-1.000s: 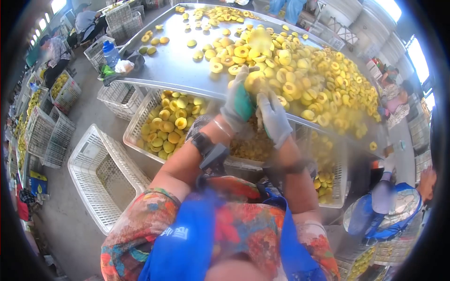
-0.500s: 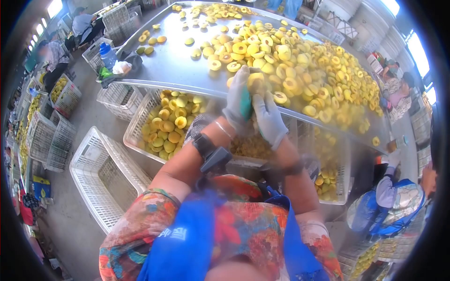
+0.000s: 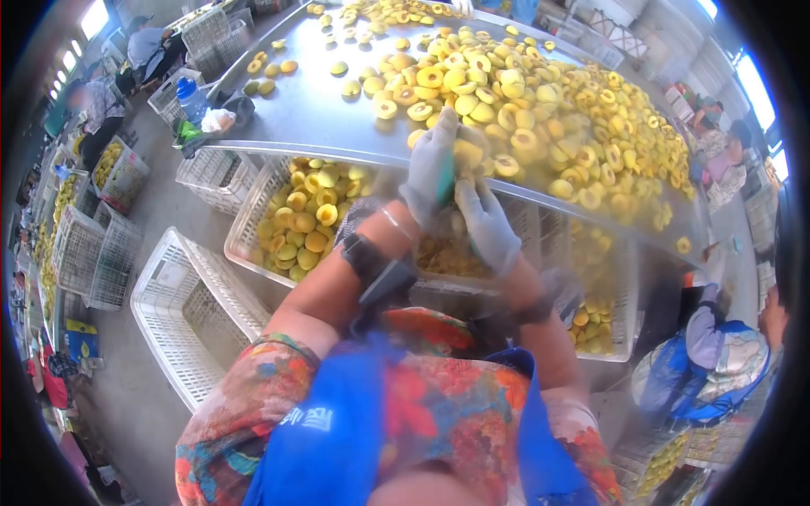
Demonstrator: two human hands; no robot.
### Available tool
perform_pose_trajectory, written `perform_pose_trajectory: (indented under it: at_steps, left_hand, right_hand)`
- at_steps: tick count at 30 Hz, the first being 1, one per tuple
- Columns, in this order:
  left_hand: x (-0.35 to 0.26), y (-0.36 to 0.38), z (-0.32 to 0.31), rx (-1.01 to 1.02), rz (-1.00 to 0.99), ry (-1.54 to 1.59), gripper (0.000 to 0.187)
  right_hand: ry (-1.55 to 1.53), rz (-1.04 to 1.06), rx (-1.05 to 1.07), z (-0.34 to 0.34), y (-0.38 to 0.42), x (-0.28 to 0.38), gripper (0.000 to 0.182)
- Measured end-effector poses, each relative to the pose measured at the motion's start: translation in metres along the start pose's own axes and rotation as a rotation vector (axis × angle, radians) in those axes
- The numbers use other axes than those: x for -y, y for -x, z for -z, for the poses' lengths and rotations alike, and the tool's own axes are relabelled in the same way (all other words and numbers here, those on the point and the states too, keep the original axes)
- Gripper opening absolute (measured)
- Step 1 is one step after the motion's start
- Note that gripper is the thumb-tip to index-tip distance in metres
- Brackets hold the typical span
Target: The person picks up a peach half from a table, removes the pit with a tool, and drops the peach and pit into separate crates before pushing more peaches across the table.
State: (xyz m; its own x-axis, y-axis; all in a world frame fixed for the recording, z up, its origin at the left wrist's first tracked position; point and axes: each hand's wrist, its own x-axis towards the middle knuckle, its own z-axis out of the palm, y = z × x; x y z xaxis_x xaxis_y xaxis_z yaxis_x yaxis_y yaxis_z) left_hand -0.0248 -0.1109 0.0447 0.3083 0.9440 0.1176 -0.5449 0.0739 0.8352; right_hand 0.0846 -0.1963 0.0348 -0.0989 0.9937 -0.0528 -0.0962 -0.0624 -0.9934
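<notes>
- Being held above the near edge of the counter point(image 3: 304, 135), a blurred yellow fruit piece point(image 3: 468, 154) is gripped by the left hand point(image 3: 432, 164), gloved in grey fabric with a green patch.
- The right hand point(image 3: 488, 221), in a similar glove, is brought close below the fruit piece, its fingers partly bent; whether it is closed on it cannot be told.
- Below the counter's near edge, left of the hands, a white slatted crate point(image 3: 246, 207) is filled with rounded yellow and greenish fruit, some with open hollows.
- Under the hands, a middle crate point(image 3: 451, 287) is partly filled with small brownish, rough-looking pieces, too blurred to be named.
- Below the counter, to the right, yellow fruit is held in another crate point(image 3: 626, 316).
- Farther out from the counter's near left side, a tilted crate point(image 3: 156, 325) is seen with its perforated walls and base exposed.
- Across the smooth, shiny metal counter, halved fruit point(image 3: 515, 93) is heaped most thickly toward the right; cut faces and hollows are shown.
- At the counter's left corner, a blue bottle point(image 3: 191, 99) is placed beside a crumpled white item point(image 3: 218, 120).
</notes>
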Motion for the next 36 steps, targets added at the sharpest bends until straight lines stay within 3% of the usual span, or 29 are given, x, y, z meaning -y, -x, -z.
perform_pose_trajectory:
  at_steps: [1,2,3,4,5,6,7,8,9,10,11,13,14,17,20,24,25,26,29,32,33,34,35,36]
  left_hand:
    - [-0.001,0.004,-0.002,-0.012,0.02,0.024,0.053]
    - [-0.005,0.006,-0.006,-0.017,0.028,0.051,0.052]
    - [-0.006,0.009,-0.005,0.114,0.084,0.183,0.049]
    - [0.002,0.006,-0.003,0.273,-0.028,0.296,0.046]
    - [0.003,0.005,-0.002,0.222,0.012,0.284,0.046]
    - [0.009,0.004,-0.001,0.21,-0.06,0.217,0.047]
    - [0.026,-0.004,0.009,0.076,-0.109,-0.07,0.053]
    - [0.037,-0.009,0.011,0.044,-0.235,-0.255,0.055]
    - [0.047,-0.014,0.013,-0.013,-0.357,-0.441,0.058]
    - [0.046,-0.012,0.013,0.016,-0.357,-0.455,0.059]
    - [0.048,-0.012,0.014,0.045,-0.358,-0.469,0.06]
    - [0.051,-0.014,0.019,0.095,-0.211,-0.313,0.061]
    - [0.054,-0.01,0.022,0.106,-0.135,-0.216,0.061]
    - [0.062,-0.004,0.027,0.185,-0.231,-0.395,0.06]
    - [0.073,-0.001,0.033,0.217,-0.179,-0.541,0.06]
    - [0.036,0.02,0.013,0.194,0.018,-0.517,0.068]
    - [0.029,0.022,0.011,0.263,-0.024,-0.552,0.072]
    - [0.041,0.02,0.013,0.278,0.058,-0.332,0.073]
    - [0.069,0.004,0.03,0.315,-0.019,-0.468,0.074]
    - [0.041,0.021,0.003,0.38,0.248,-0.2,0.071]
    - [0.059,0.012,0.012,0.492,0.36,0.105,0.066]
    - [0.055,0.017,0.005,0.383,0.365,0.054,0.062]
    - [0.058,0.017,-0.002,0.269,0.375,0.094,0.061]
    - [0.068,0.013,0.001,0.152,0.414,0.141,0.061]
  right_hand:
    - [0.002,-0.025,0.026,0.004,0.001,0.003,0.035]
    - [0.686,0.478,-0.005,0.019,-0.005,-0.019,0.037]
    - [1.382,1.0,-0.049,0.037,-0.011,-0.037,0.04]
    - [1.337,0.724,0.114,0.034,0.005,-0.019,0.045]
    - [1.239,0.664,0.13,0.042,-0.003,-0.033,0.043]
    - [1.054,0.728,0.1,0.044,-0.011,-0.044,0.041]
    - [0.872,0.798,0.081,0.046,-0.019,-0.055,0.039]
    - [1.142,0.971,0.01,0.051,-0.018,-0.064,0.037]
    - [0.646,0.528,0.118,0.038,-0.008,-0.052,0.037]
    - [0.084,0.161,0.02,0.024,0.002,-0.04,0.038]
    - [0.023,0.157,0.076,0.032,-0.01,-0.06,0.037]
    - [0.052,0.04,0.037,0.015,0.017,-0.015,0.038]
    - [0.024,-0.114,0.029,0.012,0.02,-0.006,0.038]
    - [-0.41,-0.207,0.141,0.015,0.019,-0.031,0.039]
    - [-0.491,-0.217,0.187,0.021,0.02,-0.041,0.037]
    - [-0.661,-0.268,0.283,0.025,0.029,-0.039,0.034]
    - [-0.723,-0.286,0.323,0.026,0.03,-0.039,0.034]
    - [-0.784,-0.305,0.376,0.027,0.031,-0.039,0.033]
    - [-1.036,-0.344,0.707,0.027,0.036,-0.041,0.032]
    - [-1.383,-0.169,1.431,0.019,0.025,-0.059,0.039]
    - [-1.415,-0.212,1.364,0.018,0.031,-0.057,0.04]
    - [-1.435,-0.252,1.298,0.024,0.035,-0.048,0.042]
    - [-1.339,-0.383,0.75,0.025,0.047,-0.03,0.039]
    - [-1.337,-0.364,0.65,0.035,0.043,-0.047,0.038]
